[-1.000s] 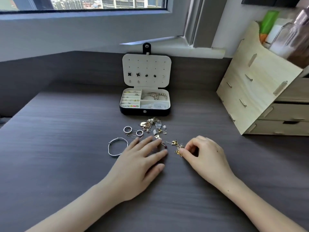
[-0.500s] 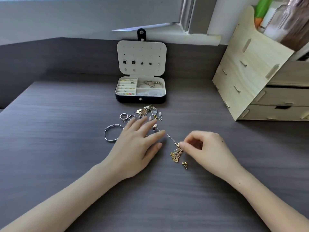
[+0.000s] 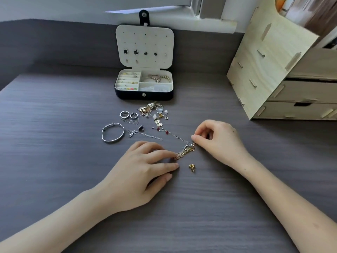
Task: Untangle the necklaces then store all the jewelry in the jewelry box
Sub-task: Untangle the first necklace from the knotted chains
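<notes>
A tangle of gold and silver necklace chains (image 3: pixel 184 151) lies on the dark desk between my hands. My right hand (image 3: pixel 218 141) pinches its right end with curled fingers. My left hand (image 3: pixel 142 170) lies flat, its fingertips touching the tangle's left end. A thin chain with red beads (image 3: pixel 166 132) runs up-left from the tangle. A gold earring (image 3: pixel 191 167) lies just below it. The black jewelry box (image 3: pixel 144 94) stands open at the back, with earrings on its lid and pieces in its compartments.
Loose jewelry lies before the box: a heap of pendants and earrings (image 3: pixel 155 111), two silver rings (image 3: pixel 128 115), a silver bangle (image 3: pixel 113 135), a thin silver chain (image 3: pixel 144 133). A wooden drawer organizer (image 3: pixel 284 73) stands at the right. A wall and window sill run behind.
My left hand has slid down and right to the tangle, uncovering the silver chain and small pieces. My right hand drew the tangle right and stretched the beaded chain. The camera tilted down.
</notes>
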`<state>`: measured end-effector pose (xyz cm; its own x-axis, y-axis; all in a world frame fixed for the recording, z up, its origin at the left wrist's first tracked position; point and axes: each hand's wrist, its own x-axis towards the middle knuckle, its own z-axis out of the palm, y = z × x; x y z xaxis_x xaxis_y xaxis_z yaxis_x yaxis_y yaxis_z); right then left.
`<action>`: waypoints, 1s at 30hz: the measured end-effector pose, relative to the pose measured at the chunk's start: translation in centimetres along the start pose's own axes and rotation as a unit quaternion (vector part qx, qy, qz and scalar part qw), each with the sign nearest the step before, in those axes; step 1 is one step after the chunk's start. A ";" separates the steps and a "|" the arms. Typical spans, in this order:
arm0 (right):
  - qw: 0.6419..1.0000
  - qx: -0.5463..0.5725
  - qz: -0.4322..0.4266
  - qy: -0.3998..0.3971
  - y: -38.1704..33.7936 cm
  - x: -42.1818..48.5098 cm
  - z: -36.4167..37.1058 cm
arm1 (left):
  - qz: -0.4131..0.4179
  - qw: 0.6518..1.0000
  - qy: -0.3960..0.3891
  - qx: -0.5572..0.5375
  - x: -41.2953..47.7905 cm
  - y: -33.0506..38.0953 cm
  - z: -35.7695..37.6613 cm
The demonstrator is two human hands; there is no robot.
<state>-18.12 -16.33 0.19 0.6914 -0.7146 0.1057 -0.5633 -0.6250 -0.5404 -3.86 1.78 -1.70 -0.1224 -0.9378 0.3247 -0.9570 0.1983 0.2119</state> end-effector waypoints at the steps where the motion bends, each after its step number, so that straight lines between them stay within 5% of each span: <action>1: 1.000 0.004 0.006 0.008 0.1 0.0 0.2 | 0.000 1.000 0.004 -0.003 -0.1 -0.1 -0.2; 8: 0.999 0.031 -0.011 0.031 -0.7 -1.1 -0.6 | -0.021 0.999 0.049 -0.011 0.2 -0.4 -0.5; 14: 0.987 -0.055 -0.081 -0.129 -1.5 -4.6 -1.6 | -0.039 0.998 0.048 -0.004 3.3 -0.6 0.5; 21: 1.000 -0.013 0.002 -0.022 1.2 -1.4 -1.8 | -0.025 0.999 0.042 -0.021 2.4 -0.8 0.3; 30: 0.999 -0.034 -0.031 0.000 -1.0 3.9 0.6 | 0.018 0.998 0.004 -0.052 0.5 -0.4 -0.5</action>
<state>-14.59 -18.26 0.64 0.7259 -0.6739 0.1376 -0.5490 -0.6882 -0.4744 -3.38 1.41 -1.18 -0.1540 -0.9273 0.3412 -0.9191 0.2612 0.2951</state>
